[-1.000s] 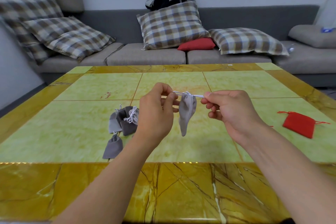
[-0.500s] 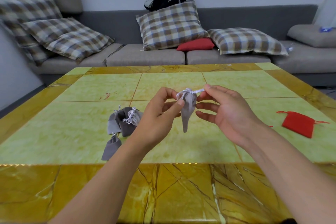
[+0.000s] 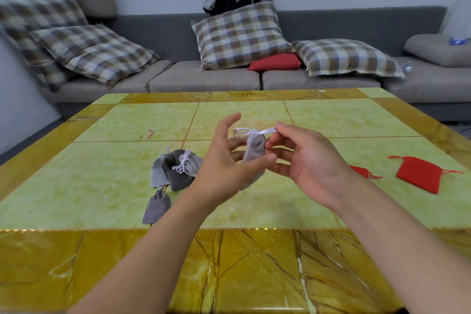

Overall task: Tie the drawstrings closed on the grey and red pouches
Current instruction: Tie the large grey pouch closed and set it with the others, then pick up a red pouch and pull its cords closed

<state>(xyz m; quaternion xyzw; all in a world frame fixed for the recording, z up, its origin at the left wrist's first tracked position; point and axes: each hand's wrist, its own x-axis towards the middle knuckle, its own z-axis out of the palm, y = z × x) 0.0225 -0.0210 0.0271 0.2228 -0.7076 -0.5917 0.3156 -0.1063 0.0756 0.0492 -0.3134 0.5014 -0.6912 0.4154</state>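
A light grey pouch [image 3: 254, 148] hangs above the table, its white drawstring [image 3: 251, 131] knotted at the neck. My right hand [image 3: 308, 160] pinches the string's right end between fingertip and thumb. My left hand [image 3: 221, 163] is spread, index finger raised, thumb lying across the front of the pouch's lower part and fingers behind it. Left of it lies a pile of grey pouches [image 3: 175, 168] with tied strings, and one more grey pouch [image 3: 156, 205] nearer me. A red pouch [image 3: 418, 173] lies flat at right; another red pouch [image 3: 362, 171] peeks from behind my right wrist.
The yellow-green marble table [image 3: 114, 186] has a darker gold border along its near edge. Behind it stands a grey sofa [image 3: 204, 79] with plaid cushions, a red cushion [image 3: 275, 62] and dark clothing on its back.
My left hand has let go of the drawstring's left end and opened beside the pouch. The two hands have come closer together; the string is no longer pulled taut.
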